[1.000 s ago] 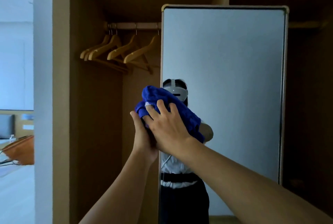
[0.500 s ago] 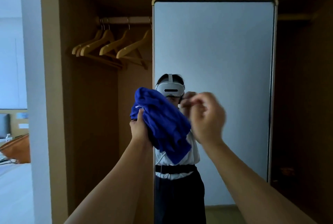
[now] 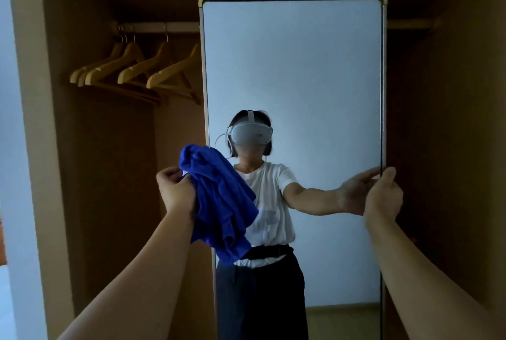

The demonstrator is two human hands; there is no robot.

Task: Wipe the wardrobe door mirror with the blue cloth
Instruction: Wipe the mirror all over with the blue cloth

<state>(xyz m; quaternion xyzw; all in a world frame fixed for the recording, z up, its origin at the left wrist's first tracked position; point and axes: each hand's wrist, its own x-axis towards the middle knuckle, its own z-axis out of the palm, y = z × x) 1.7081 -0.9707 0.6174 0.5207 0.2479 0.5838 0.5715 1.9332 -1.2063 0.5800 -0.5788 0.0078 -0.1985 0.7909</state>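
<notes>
Standing upright at centre, framed in pale wood: the mirror (image 3: pixel 293 87), reflecting a person in a white headset, white shirt and dark trousers. Gripping a bunched top corner of the cloth (image 3: pixel 219 202) with fingers curled round it: the left hand (image 3: pixel 175 191), raised just left of the mirror's left edge. Hanging down from that grip in loose folds, the cloth — overlapping the mirror's left edge and lower-left glass; touching the glass or not, impossible to tell. Holding the mirror's right edge at mid-height: the right hand (image 3: pixel 383 197), fingers wrapped round the frame, thumb on the near side. Hanging to the left inside the open wardrobe (image 3: pixel 82 175), several wooden hangers (image 3: pixel 137 68) on a rail (image 3: pixel 158 27) — all bare, angled toward the back wall.
</notes>
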